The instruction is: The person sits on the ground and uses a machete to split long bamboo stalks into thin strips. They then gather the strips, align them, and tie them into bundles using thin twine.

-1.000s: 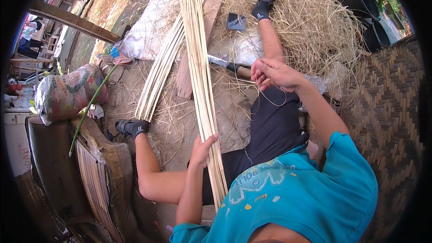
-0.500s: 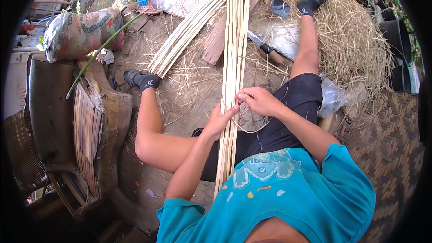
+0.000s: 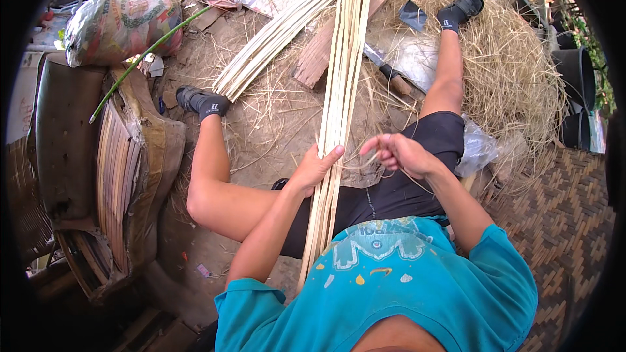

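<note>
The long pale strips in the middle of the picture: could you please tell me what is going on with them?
A person in a bright blue short-sleeved shirt holds a bundle of long pale strips in the left hand. The right hand is just beside the bundle, not touching it; a thin pale strand shows blurred next to it, but whether it is gripped is hard to tell. A second bundle of pale strips lies ahead, to the left.

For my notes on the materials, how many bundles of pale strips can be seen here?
2. The first bundle is held in the left hand; the second bundle lies on the ground, its near end by the left foot. Others may be hidden.
</note>
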Tool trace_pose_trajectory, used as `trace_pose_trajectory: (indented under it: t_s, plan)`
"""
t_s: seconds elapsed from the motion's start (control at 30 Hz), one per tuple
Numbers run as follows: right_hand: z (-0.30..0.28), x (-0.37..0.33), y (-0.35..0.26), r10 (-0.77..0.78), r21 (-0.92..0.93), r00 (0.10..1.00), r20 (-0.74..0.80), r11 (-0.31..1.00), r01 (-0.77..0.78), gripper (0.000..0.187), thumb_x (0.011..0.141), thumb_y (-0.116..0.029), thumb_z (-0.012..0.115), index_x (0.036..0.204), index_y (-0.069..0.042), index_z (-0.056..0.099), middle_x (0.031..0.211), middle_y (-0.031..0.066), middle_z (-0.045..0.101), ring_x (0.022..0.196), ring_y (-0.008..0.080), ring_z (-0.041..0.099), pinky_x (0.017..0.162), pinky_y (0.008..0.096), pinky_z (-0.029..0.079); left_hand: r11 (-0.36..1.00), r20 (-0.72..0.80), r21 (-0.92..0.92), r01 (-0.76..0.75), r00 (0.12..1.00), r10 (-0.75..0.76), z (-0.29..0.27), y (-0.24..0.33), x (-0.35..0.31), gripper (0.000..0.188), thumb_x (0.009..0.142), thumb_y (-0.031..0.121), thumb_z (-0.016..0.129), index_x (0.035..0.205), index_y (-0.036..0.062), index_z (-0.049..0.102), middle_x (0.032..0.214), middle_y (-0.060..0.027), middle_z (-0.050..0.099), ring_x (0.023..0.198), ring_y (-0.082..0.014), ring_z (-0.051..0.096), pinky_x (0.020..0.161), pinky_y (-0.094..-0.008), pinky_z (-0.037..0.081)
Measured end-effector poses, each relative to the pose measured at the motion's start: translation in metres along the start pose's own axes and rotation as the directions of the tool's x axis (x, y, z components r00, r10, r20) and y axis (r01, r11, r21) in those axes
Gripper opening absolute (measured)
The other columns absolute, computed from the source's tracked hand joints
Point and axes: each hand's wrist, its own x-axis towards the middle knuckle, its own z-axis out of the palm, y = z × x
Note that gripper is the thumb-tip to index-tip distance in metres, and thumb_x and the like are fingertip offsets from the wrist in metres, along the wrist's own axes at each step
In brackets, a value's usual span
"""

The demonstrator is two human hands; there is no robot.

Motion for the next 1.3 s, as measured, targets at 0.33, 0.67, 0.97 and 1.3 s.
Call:
trace_pose_trajectory:
  t_s: [0.33,0.67,0.97,1.3]
  plan:
    - [-0.041,0.12,0.045,0.101,0.656,0.795,-0.597,0.633,0.412,0.03,0.101,-0.019,0.042,0.121,0.001,0.055,0.069,-0.0038,0.036,0.056,0.0078,0.034,0.049,0.0248,0.034,0.992,0.159,-0.111,0.055,0.987,-0.037,-0.002,0.002,-0.001,0.042,0.088,0.029,0.08,0.113,0.0044,0.056,0.083,-0.0071,0.065,0.068,-0.0146,0.066,0.058,-0.0295,0.057]
    - [-0.08,0.12,0.037,-0.005,0.486,0.559,-0.829,0.487,0.726,0.031,0.105,-0.026,0.048,0.125,-0.005,0.057,0.07,-0.0034,0.035,0.057,0.0084,0.036,0.051,0.0285,0.035,0.968,0.104,-0.202,0.148,0.986,-0.129,0.003,0.002,-0.002,0.036,0.087,0.019,0.079,0.111,0.0025,0.058,0.086,-0.0095,0.066,0.069,-0.017,0.067,0.057,-0.0319,0.058]
    - [0.003,0.131,0.064,0.207,0.243,0.978,0.003,0.949,-0.202,0.026,0.104,-0.021,0.044,0.112,-0.004,0.063,0.076,0.0051,0.062,0.049,0.0062,0.037,0.04,0.0216,0.023,0.943,0.149,-0.292,0.16,0.981,-0.12,0.004,0.002,-0.001,0.038,0.087,0.021,0.077,0.114,0.0033,0.057,0.089,-0.0104,0.067,0.075,-0.0178,0.067,0.063,-0.0328,0.058]
    - [0.019,0.098,0.012,0.394,-0.542,0.919,0.02,0.776,-0.321,0.022,0.099,-0.021,0.051,0.096,-0.007,0.069,0.073,0.0055,0.064,0.05,0.0093,0.049,0.041,0.0278,0.036,0.938,0.201,-0.306,0.164,0.974,-0.104,0.0,-0.011,0.004,0.04,0.088,0.024,0.077,0.114,0.0017,0.056,0.092,-0.0111,0.067,0.076,-0.0185,0.068,0.062,-0.0328,0.059]
